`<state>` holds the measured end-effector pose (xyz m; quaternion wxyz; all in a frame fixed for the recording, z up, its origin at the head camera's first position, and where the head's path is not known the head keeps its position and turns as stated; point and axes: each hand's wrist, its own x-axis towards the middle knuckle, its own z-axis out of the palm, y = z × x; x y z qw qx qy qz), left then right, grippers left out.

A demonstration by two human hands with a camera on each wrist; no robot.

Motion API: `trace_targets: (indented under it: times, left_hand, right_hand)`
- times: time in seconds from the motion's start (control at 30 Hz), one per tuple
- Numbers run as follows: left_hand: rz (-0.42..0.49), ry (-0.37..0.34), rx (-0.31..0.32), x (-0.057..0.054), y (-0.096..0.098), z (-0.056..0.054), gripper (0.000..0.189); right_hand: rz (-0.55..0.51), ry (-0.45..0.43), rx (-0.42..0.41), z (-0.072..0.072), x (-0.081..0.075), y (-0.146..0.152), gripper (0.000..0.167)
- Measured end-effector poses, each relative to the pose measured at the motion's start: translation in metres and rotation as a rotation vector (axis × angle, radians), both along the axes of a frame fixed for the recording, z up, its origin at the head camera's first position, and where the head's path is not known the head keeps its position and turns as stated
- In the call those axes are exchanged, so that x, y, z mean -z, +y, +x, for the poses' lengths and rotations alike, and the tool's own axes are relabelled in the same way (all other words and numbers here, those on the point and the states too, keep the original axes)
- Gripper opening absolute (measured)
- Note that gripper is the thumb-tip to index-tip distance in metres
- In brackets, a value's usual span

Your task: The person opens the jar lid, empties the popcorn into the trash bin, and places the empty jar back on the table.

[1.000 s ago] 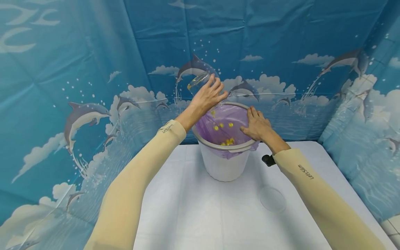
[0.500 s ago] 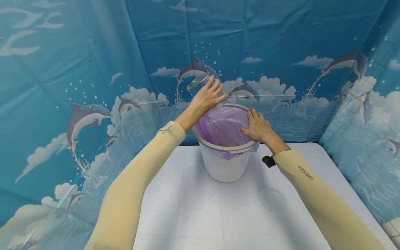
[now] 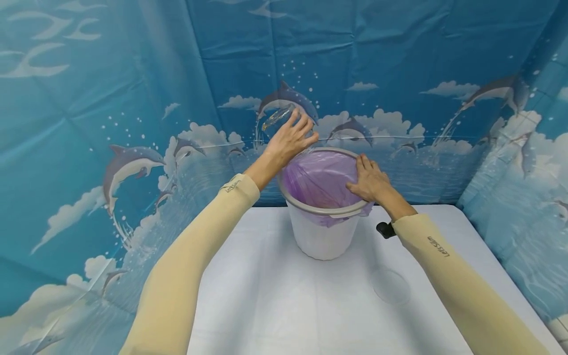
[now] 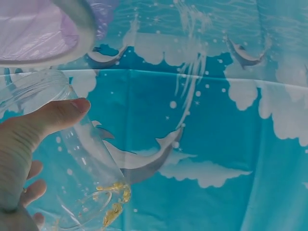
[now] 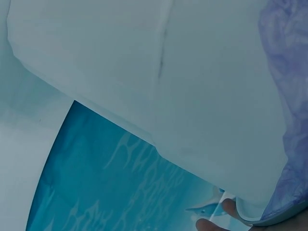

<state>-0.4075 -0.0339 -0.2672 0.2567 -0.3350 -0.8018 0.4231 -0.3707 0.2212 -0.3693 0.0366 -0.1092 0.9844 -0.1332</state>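
Note:
My left hand (image 3: 290, 135) grips a clear jar (image 4: 89, 159), tipped so its mouth points down at the bin and its base is up. Yellow bits (image 4: 113, 212) cling inside the base. Below the mouth stands a white bin (image 3: 323, 239) lined with a purple bag (image 3: 326, 172), whose edge is folded out over the grey rim. On the right side of that rim, my right hand (image 3: 372, 181) holds on, thumb toward the inside; its fingertips (image 5: 207, 225) show by the rim in the right wrist view. The bin's bottom is hidden from the head view.
A clear round lid (image 3: 391, 286) lies on the white tabletop (image 3: 284, 305), right of the bin and near my right forearm. Behind the table hangs a blue dolphin-print sheet (image 3: 230, 54), which also covers both sides. A black wrist device (image 3: 385, 230) sits under my right wrist.
Yellow pieces seen dropping into the bag a second ago are now out of sight. The jar has tilted slightly further; the right hand stays at the rim.

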Motion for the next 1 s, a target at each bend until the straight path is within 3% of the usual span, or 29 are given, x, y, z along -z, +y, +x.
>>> trace_targets:
  times: [0.33, 0.53, 0.63, 0.8, 0.9, 1.0]
  left_hand:
    - [0.071, 0.03, 0.041, 0.009, -0.024, 0.01, 0.067]
    - [0.198, 0.083, 0.115, 0.021, -0.045, 0.021, 0.056]
    - [0.312, 0.078, 0.119, 0.024, -0.054, 0.026, 0.063]
    - [0.561, 0.042, 0.043, 0.025, -0.073, 0.032, 0.082]
    - [0.765, -0.005, -0.008, 0.031, -0.091, 0.037, 0.096]
    - [1.005, -0.096, -0.05, 0.043, -0.111, 0.044, 0.107]
  right_hand:
    - [-0.005, 0.013, -0.009, -0.001, -0.002, 0.004, 0.093]
    - [-0.005, 0.001, -0.021, -0.002, -0.001, 0.001, 0.093]
    - [-0.006, 0.004, -0.019, -0.001, -0.001, 0.002, 0.092]
    - [-0.009, -0.001, -0.01, 0.0, -0.001, 0.002, 0.092]
    - [-0.014, 0.001, -0.008, 0.001, 0.0, 0.002, 0.092]
    - [-0.022, 0.008, -0.012, 0.0, 0.0, 0.003, 0.092]
